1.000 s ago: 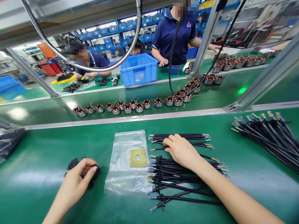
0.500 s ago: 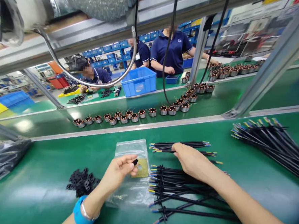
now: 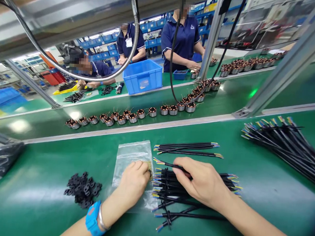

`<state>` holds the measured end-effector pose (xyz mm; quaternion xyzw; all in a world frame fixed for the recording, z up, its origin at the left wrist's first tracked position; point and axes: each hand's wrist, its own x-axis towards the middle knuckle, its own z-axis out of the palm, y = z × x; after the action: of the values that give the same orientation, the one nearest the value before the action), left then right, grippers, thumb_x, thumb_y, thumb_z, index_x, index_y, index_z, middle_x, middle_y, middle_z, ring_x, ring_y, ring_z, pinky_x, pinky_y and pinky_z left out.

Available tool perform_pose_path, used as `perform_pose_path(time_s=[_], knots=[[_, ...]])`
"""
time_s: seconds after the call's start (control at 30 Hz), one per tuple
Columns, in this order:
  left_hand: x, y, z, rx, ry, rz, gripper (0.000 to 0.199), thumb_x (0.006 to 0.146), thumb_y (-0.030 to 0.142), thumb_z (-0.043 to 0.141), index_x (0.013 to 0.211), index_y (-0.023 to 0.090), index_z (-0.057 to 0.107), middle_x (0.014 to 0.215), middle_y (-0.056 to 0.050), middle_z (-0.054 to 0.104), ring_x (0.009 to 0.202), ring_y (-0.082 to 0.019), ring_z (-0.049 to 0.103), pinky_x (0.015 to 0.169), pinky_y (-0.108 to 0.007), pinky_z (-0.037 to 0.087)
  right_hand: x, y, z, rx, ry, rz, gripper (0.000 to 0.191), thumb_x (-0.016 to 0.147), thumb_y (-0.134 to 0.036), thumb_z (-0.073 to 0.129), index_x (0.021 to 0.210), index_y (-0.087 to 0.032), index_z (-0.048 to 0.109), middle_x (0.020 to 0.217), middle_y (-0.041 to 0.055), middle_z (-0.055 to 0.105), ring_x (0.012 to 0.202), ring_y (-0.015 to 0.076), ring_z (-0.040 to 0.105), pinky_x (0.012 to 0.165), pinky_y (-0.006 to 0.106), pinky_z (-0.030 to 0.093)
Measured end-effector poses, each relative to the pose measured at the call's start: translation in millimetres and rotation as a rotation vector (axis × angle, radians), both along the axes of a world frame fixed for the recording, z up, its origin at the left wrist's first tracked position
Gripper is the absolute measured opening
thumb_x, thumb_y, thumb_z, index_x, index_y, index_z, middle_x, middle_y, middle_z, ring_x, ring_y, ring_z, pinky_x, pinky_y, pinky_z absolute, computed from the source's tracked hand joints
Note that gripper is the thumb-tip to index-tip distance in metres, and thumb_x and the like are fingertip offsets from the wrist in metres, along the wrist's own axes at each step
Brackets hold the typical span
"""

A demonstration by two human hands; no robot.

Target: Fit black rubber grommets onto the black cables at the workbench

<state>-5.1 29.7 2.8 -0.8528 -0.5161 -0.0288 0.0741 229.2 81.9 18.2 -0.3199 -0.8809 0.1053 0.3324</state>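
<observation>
My right hand (image 3: 200,179) is closed around a black cable (image 3: 176,165), whose stripped coloured wire ends point left. My left hand (image 3: 134,180) is closed over a small yellowish plate (image 3: 149,164); a dark bit of a small black plastic part (image 3: 150,173) shows at its fingertips, the rest hidden. The plate lies on a clear plastic bag (image 3: 130,152). Below my right hand is a pile of black cables (image 3: 191,216), some carrying black cross-pieces near their left ends. Several loose cables (image 3: 187,147) lie just beyond. A heap of black plastic parts (image 3: 82,189) sits left of my left hand.
A thick cable bundle (image 3: 284,143) lies at right, a dark plastic bag (image 3: 0,161) at left. Beyond the metal rail, copper-wound stators (image 3: 141,113) line the green belt. A blue bin (image 3: 142,78) and three co-workers are across it. Black cords (image 3: 173,62) hang down in front.
My right hand has drawn a cable from the upper group toward me. My left hand has turned palm down over the plate, mostly covering the black part. The view has shifted slightly.
</observation>
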Motion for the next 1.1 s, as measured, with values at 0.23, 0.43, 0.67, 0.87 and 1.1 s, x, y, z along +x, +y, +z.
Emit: perform_pose_path(time_s=[0.23, 0.43, 0.67, 0.87, 1.1], knots=[[4, 2, 16.2, -0.464, -1.092, 0.283, 0.009, 0.085, 0.016, 0.053, 0.076, 0.018, 0.053, 0.1, -0.008, 0.066, 0.091, -0.02, 0.06, 0.079, -0.035, 0.047, -2, -12, 4.9, -0.081, 0.056, 0.103, 0.014, 0.091, -0.015, 0.044, 0.094, -0.02, 0.058, 0.073, -0.0008, 0.06, 0.062, 0.0119, 0.054, 0.06, 0.025, 0.038], [13, -12, 23.8, -0.725, -1.955, 0.443, 0.022, 0.08, 0.026, 0.069, 0.07, 0.016, 0.052, 0.101, -0.007, 0.07, 0.077, -0.013, 0.064, 0.077, -0.027, 0.049, -5, -15, 2.8, -0.005, 0.112, 0.153, 0.015, 0.091, -0.014, 0.047, 0.095, -0.019, 0.06, 0.067, -0.0021, 0.055, 0.057, 0.0117, 0.047, 0.056, 0.026, 0.034], [12, -15, 21.2, -0.723, -2.048, 0.446, 0.022, 0.078, 0.024, 0.073, 0.069, 0.015, 0.056, 0.097, -0.006, 0.071, 0.075, -0.011, 0.064, 0.074, -0.023, 0.05, -6, -15, -1.3, -0.03, 0.099, 0.188, 0.015, 0.09, -0.012, 0.048, 0.098, -0.018, 0.06, 0.072, -0.0005, 0.061, 0.059, 0.0122, 0.05, 0.057, 0.026, 0.035], [11, -18, 19.1, -0.721, -2.044, 0.419, 0.021, 0.08, 0.026, 0.073, 0.072, 0.015, 0.057, 0.1, -0.005, 0.071, 0.073, -0.009, 0.064, 0.074, -0.021, 0.05, -5, -14, -0.4, -0.09, 0.078, 0.189, 0.016, 0.091, -0.013, 0.047, 0.098, -0.019, 0.06, 0.073, 0.0, 0.062, 0.06, 0.0122, 0.053, 0.058, 0.025, 0.037], [10, -19, 18.8, -0.715, -2.058, 0.419, 0.022, 0.08, 0.027, 0.074, 0.072, 0.014, 0.057, 0.102, -0.006, 0.071, 0.077, -0.01, 0.065, 0.076, -0.021, 0.051, -4, -16, 3.9, -0.155, 0.065, 0.195, 0.017, 0.092, -0.014, 0.045, 0.094, -0.019, 0.061, 0.07, -0.0011, 0.06, 0.059, 0.0114, 0.053, 0.058, 0.024, 0.038]])
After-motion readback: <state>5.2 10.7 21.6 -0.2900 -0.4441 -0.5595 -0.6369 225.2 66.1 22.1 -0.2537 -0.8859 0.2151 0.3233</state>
